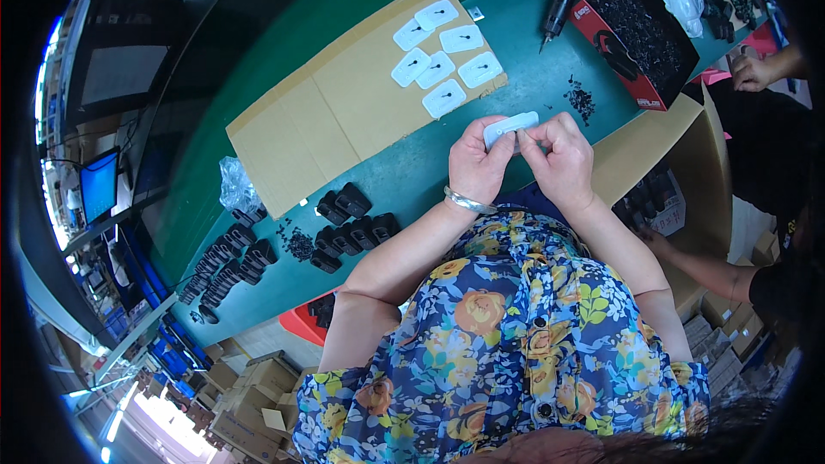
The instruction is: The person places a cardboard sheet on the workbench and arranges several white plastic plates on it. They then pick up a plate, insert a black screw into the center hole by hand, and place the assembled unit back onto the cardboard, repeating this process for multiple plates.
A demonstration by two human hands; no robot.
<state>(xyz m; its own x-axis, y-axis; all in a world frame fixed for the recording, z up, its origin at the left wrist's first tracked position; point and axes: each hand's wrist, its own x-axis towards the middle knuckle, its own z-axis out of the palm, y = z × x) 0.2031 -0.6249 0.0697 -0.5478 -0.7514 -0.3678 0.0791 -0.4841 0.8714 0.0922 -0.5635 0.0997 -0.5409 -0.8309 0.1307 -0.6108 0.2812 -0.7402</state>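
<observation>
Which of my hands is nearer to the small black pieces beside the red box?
Right. Your right hand is just below the black pieces in the picture; your left hand is farther, to the left.

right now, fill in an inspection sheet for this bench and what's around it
Surface: green bench, partly covered by a cardboard sheet
Work pieces: white piece in hand; seven similar white pieces on the cardboard sheet
Clutter: small black parts loose beside a red-sided box
Hands: left hand and right hand hold the white piece
Cables: thin dark cable by a blue screen
Surroundings: cardboard cartons lower left; another person's hand at right
</observation>
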